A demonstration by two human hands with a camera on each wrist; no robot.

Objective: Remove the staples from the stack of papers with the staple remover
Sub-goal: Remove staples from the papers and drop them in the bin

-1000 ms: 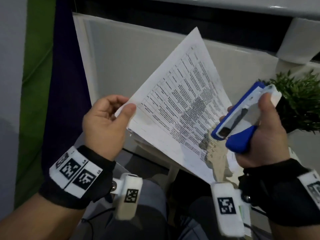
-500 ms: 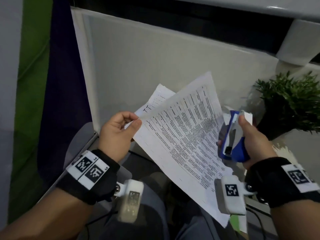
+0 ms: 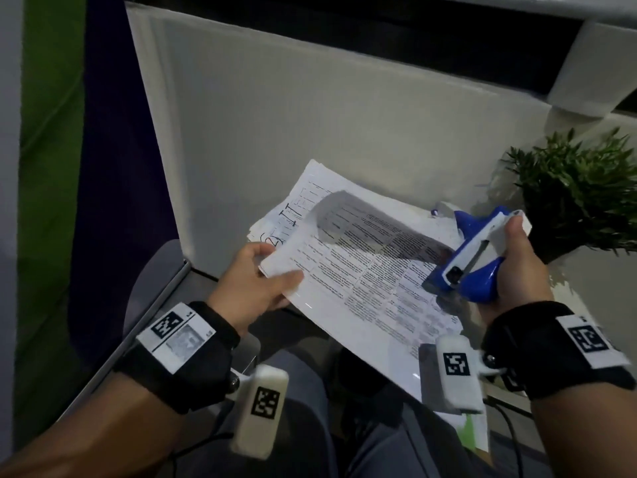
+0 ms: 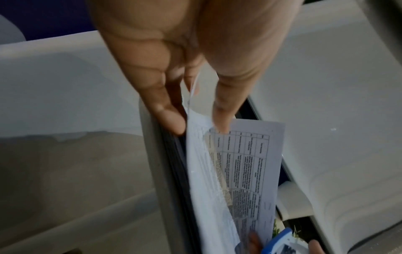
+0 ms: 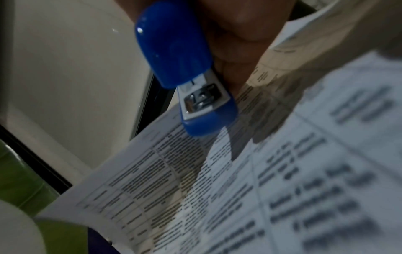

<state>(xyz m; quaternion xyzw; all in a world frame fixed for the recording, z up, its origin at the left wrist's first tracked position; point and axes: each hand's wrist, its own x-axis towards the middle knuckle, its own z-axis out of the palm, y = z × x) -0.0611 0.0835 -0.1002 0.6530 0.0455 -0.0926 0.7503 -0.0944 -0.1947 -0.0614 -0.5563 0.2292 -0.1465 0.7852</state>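
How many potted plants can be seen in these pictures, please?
1. The green plant stands at the right on the white table, beyond the right hand that grips the staple remover. Others may lie outside the view.

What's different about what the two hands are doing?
The left hand pinches a corner of the printed papers between thumb and fingers, while the right hand is wrapped around the blue and white staple remover. The left hand's load is thin, flat and bendy; the right hand's is chunky and hard. The left hand is at the papers' left corner, the right hand at their right edge. Both wear black wristbands.
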